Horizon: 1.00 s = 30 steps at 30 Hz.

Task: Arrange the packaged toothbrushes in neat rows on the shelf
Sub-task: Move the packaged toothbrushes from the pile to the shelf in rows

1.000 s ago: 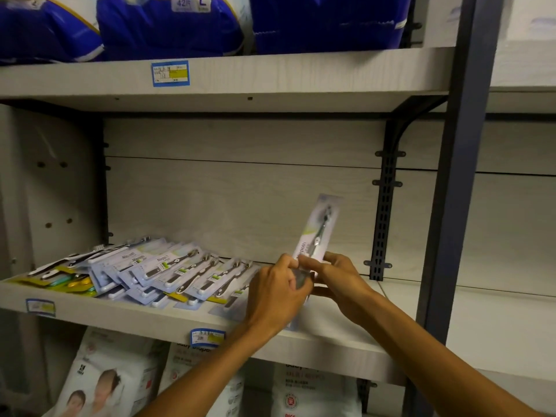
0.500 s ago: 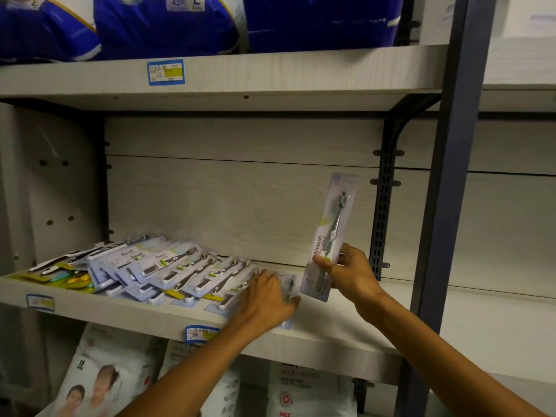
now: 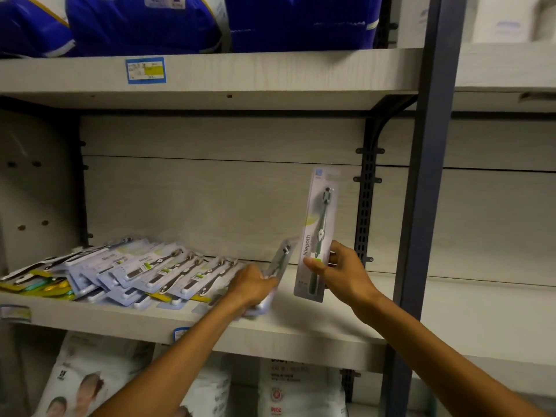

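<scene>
A dark blue-grey metal upright (image 3: 427, 188) runs from top to bottom. To its left, a pale wood-grain back panel (image 3: 210, 200) fills the bay, with a slotted black rail (image 3: 364, 212) just beside the upright. A pale upper board (image 3: 270, 73), left of the upright, carries a blue-edged price label (image 3: 145, 70) and blue packs (image 3: 144, 22). White bags (image 3: 301, 392) stand low, left of the upright. Light is dim.

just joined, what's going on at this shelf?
A person is stocking packaged toothbrushes on the middle shelf. The right hand holds one pack upright above the shelf. The left hand grips another pack, tilted, at the right end of the overlapping row of packs already lying there. Neither held pack is set down yet, and the row looks loosely fanned.
</scene>
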{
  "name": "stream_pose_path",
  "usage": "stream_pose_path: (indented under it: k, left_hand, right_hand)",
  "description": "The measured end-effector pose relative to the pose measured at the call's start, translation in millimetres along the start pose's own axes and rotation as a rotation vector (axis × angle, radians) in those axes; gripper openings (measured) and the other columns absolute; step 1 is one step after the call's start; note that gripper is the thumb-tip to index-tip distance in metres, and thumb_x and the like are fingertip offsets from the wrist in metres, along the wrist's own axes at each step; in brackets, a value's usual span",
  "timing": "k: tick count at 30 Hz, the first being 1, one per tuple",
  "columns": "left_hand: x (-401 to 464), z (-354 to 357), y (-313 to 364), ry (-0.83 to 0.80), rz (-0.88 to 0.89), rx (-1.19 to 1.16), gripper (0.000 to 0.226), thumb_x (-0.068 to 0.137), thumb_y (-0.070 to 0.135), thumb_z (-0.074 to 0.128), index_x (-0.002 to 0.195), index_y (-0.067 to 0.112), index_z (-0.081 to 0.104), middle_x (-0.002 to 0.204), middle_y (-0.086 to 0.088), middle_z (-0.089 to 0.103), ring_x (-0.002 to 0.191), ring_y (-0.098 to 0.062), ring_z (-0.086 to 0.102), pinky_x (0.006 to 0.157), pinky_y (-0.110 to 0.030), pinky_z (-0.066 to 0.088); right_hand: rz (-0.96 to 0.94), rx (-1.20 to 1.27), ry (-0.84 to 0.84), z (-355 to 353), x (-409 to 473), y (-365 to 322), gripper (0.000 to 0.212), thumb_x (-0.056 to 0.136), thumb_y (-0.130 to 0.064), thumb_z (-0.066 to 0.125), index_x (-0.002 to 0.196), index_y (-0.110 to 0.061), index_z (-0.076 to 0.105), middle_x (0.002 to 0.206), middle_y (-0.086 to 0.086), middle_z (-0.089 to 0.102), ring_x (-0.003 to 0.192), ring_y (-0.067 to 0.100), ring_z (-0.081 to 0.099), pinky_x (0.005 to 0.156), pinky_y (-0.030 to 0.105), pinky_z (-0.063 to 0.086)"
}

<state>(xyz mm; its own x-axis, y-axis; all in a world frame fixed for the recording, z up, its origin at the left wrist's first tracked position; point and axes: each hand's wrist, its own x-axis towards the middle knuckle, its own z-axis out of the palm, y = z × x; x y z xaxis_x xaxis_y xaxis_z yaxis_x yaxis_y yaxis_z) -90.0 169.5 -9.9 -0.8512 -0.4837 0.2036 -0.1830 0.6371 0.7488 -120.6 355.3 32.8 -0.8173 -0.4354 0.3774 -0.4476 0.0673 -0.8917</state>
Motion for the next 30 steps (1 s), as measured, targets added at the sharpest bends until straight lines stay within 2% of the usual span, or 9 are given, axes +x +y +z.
stream_pose_path:
  k: [1,3,6,10,13,16,21,27,30]
  left_hand:
    - [-2,-4,2,0.024,-0.002,-0.061,0.032,0.089,0.029,0.059,0.064,0.011,0.05,0.059,-0.004,0.045,0.06,-0.02,0.047,0.054,-0.025,0.037]
    - [-4,-9,3,0.099,0.052,-0.147,0.035,0.089,0.02,0.06,0.06,0.013,0.041,0.058,-0.006,0.038,0.057,-0.018,0.037,0.053,-0.027,0.03]
    - [-14,-12,4,0.245,0.148,-0.348,0.023,0.083,0.017,0.069,0.076,0.014,0.047,0.074,-0.005,0.054,0.07,-0.021,0.052,0.063,-0.03,0.043]
    - [-29,-9,10,0.356,0.357,-0.484,0.041,0.078,0.015,0.075,0.105,0.017,0.045,0.098,-0.002,0.061,0.088,-0.017,0.064,0.073,-0.035,0.056]
    - [-37,-5,19,0.445,0.497,-0.507,0.059,0.076,0.014,0.076,0.122,0.024,0.041,0.108,0.013,0.058,0.095,-0.004,0.062,0.076,-0.02,0.055]
    - [-50,0,35,0.475,0.583,-0.518,0.066,0.076,0.017,0.076,0.13,0.025,0.04,0.116,0.012,0.056,0.103,0.0,0.058,0.079,-0.02,0.053]
    - [-73,9,64,0.476,0.663,-0.544,0.069,0.076,0.028,0.073,0.137,0.02,0.04,0.128,0.0,0.057,0.113,-0.009,0.058,0.084,-0.029,0.056]
    - [-112,26,110,0.523,0.733,-0.585,0.07,0.077,0.018,0.075,0.138,0.019,0.04,0.129,-0.005,0.057,0.111,-0.011,0.059,0.079,-0.015,0.053]
    - [-138,45,139,0.538,0.755,-0.599,0.071,0.078,0.017,0.074,0.138,0.022,0.037,0.131,-0.005,0.055,0.113,-0.011,0.057,0.08,-0.011,0.051]
  right_hand:
    - [-0.004,-0.001,-0.002,-1,-1,-1,0.043,0.088,-0.017,0.064,0.129,-0.017,0.048,0.111,-0.004,0.056,0.099,0.017,0.056,0.084,0.043,0.054]
    - [-0.019,-0.006,0.006,-2,-3,-3,0.038,0.088,-0.017,0.064,0.122,-0.022,0.049,0.108,-0.006,0.056,0.098,0.016,0.057,0.084,0.044,0.055]
    - [-0.053,-0.024,0.023,-3,-6,-6,0.032,0.088,-0.02,0.065,0.115,-0.027,0.049,0.102,-0.011,0.056,0.097,0.015,0.058,0.08,0.04,0.056]
    - [-0.074,-0.037,0.041,-8,-12,-15,0.031,0.087,-0.021,0.066,0.11,-0.032,0.049,0.106,-0.011,0.058,0.099,0.016,0.059,0.077,0.037,0.057]
    - [-0.072,-0.059,0.063,-14,-20,-23,0.032,0.087,-0.02,0.066,0.112,-0.03,0.05,0.112,-0.009,0.058,0.1,0.015,0.059,0.082,0.041,0.056]
    - [-0.1,-0.061,0.068,-24,-32,-29,0.032,0.086,-0.022,0.066,0.114,-0.028,0.053,0.108,-0.012,0.06,0.097,0.014,0.062,0.079,0.037,0.057]
    - [-0.16,-0.074,0.078,-48,-58,-39,0.033,0.084,-0.022,0.068,0.112,-0.031,0.053,0.099,-0.02,0.061,0.088,0.01,0.065,0.07,0.027,0.058]
    - [-0.2,-0.089,0.105,-96,-101,-50,0.026,0.083,-0.024,0.068,0.105,-0.026,0.055,0.099,-0.016,0.063,0.086,0.009,0.066,0.068,0.024,0.058]
    - [-0.189,-0.111,0.138,-132,-127,-54,0.029,0.082,-0.025,0.069,0.107,-0.026,0.054,0.099,-0.014,0.063,0.086,0.011,0.066,0.074,0.03,0.058]
